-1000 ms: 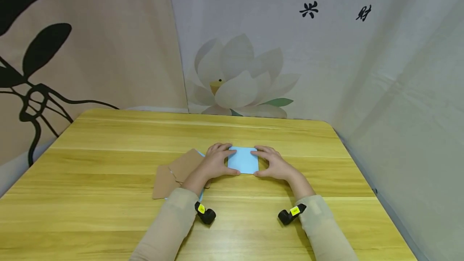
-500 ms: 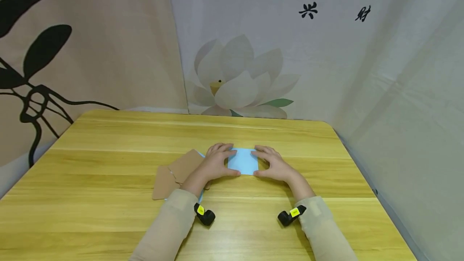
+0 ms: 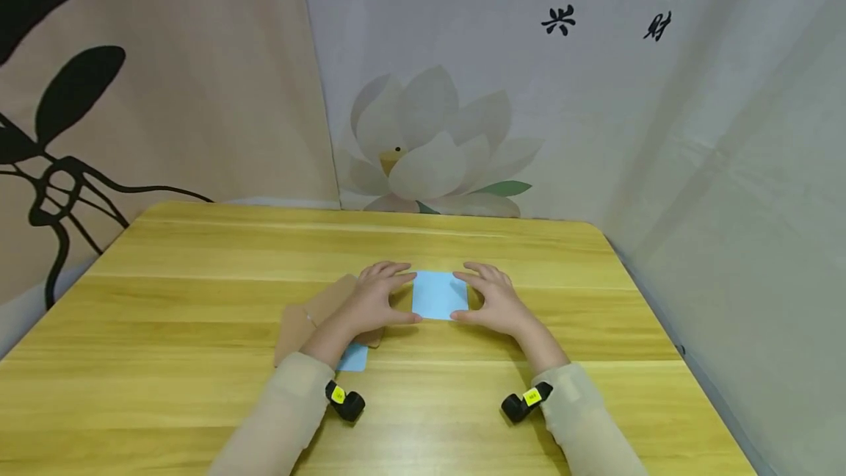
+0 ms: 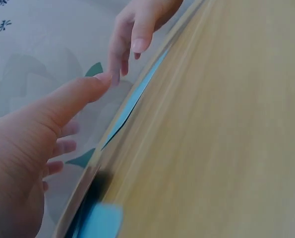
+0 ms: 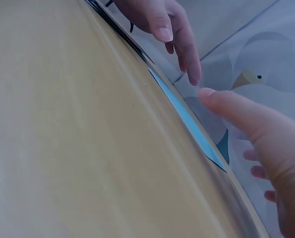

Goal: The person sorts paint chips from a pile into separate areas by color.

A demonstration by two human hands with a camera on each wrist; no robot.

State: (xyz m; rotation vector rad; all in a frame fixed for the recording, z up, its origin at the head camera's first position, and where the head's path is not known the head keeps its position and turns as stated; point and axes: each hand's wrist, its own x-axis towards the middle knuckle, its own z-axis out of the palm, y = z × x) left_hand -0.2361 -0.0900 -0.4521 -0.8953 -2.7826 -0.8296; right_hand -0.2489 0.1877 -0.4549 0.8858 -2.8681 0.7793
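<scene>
A light blue square card (image 3: 439, 295) lies flat on the wooden table between the two hands. Beside its left edge my left hand (image 3: 371, 301) hovers with fingers and thumb spread apart, holding nothing. On the other side my right hand (image 3: 499, 304) has its fingers and thumb loosely extended, their tips overlapping the card's right corners in the head view. In the right wrist view the right thumb (image 5: 236, 111) is raised above the card (image 5: 187, 119). The left wrist view likewise shows the left thumb (image 4: 80, 96) up off the table.
Several brown cards (image 3: 291, 329) overlap on the table beneath the left forearm, partly hidden by it. A blue card corner (image 3: 353, 358) sticks out from under them. Behind the table's far edge hangs a printed curtain (image 3: 429, 57).
My left hand has drawn away from the blue card to the left, leaving its left edge exposed. My right hand has stayed almost in place by the card.
</scene>
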